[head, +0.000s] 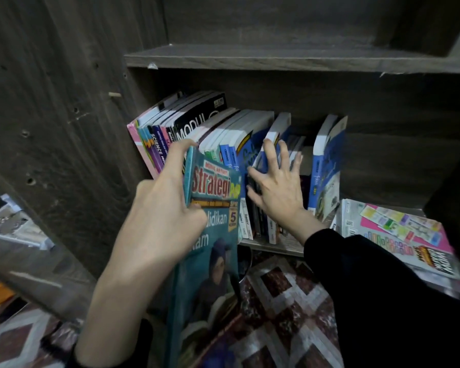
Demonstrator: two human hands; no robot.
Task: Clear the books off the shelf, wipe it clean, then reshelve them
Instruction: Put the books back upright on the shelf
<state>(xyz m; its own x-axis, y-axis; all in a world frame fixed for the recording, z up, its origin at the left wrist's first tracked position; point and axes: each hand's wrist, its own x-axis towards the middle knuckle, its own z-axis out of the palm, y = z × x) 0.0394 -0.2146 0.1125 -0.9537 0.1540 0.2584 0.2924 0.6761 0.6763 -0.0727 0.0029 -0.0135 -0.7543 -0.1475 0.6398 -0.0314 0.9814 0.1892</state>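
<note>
My left hand (160, 208) grips a teal workbook (213, 256) titled "Strategi" by its spine, holding it upright in front of the shelf (276, 245). A leaning row of books (205, 126) fills the shelf's left and middle. My right hand (274, 184), fingers spread, presses flat against the blue books (250, 152) in the middle of the row and holds nothing. Further right, one blue and white book (325, 166) stands apart, tilted.
A stack of flat books with a pink cover (398, 235) lies at the shelf's right end, jutting over the edge. The dark wooden side panel (64, 115) rises on the left, an upper shelf board (276, 58) above. A patterned rug (284, 309) covers the floor below.
</note>
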